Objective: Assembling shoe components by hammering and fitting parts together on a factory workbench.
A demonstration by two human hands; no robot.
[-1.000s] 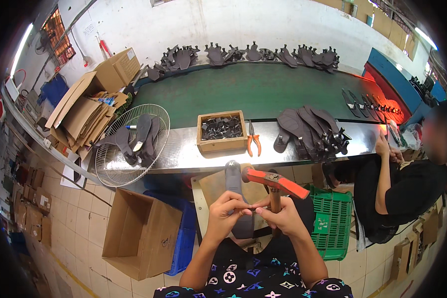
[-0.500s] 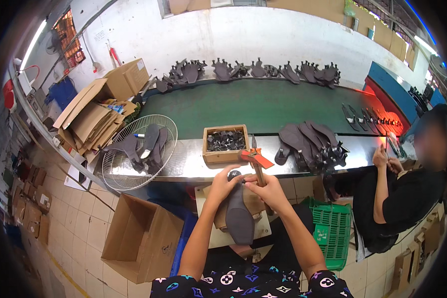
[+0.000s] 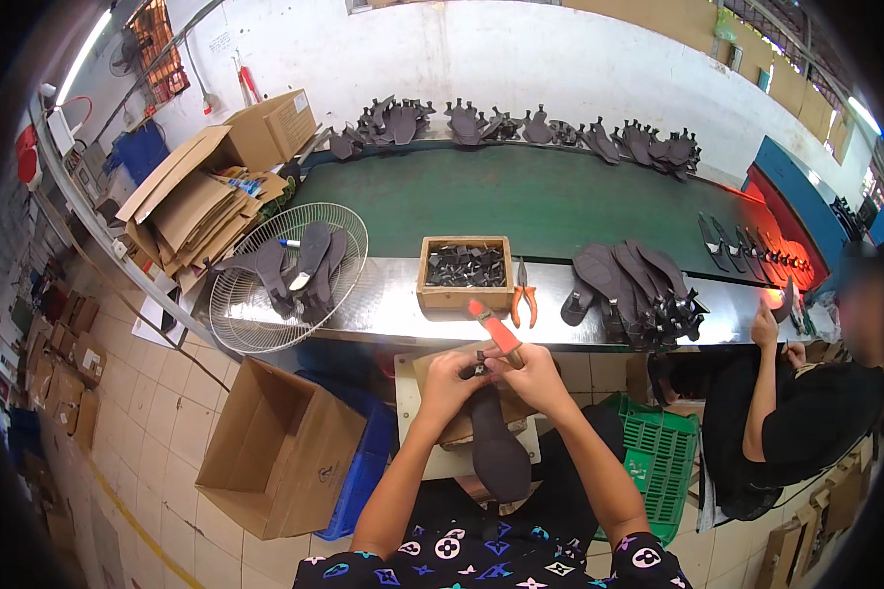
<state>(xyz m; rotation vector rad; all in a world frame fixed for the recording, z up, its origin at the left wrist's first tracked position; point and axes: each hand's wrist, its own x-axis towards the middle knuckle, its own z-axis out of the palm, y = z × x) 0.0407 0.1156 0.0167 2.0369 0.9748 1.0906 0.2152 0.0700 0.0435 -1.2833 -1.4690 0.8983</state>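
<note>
A dark grey shoe sole (image 3: 501, 447) lies lengthwise before me, its heel end toward my body, over a block on a pale board (image 3: 411, 393). My left hand (image 3: 449, 385) is closed on the far end of the sole, by a small black strap piece (image 3: 480, 367). My right hand (image 3: 537, 379) grips a hammer with a red head (image 3: 498, 332), its head pointing away from me. The fingers of that hand also touch the strap piece. Just beyond, on the metal bench, lie orange-handled pliers (image 3: 524, 302) beside a wooden box (image 3: 465, 297) of small black pieces.
A wire basket (image 3: 228, 314) with soles stands left, and more soles (image 3: 624, 294) lie right on the bench. Behind runs a green conveyor belt (image 3: 442, 196). A cardboard box (image 3: 265, 461) is at lower left, a green crate (image 3: 658, 461) at right. A co-worker (image 3: 796, 402) sits far right.
My view has shifted slightly, so the bench sits further right and higher. The hammer head has turned and dropped nearer my hands, and the pliers show fully. My hands have stayed at the strap end.
</note>
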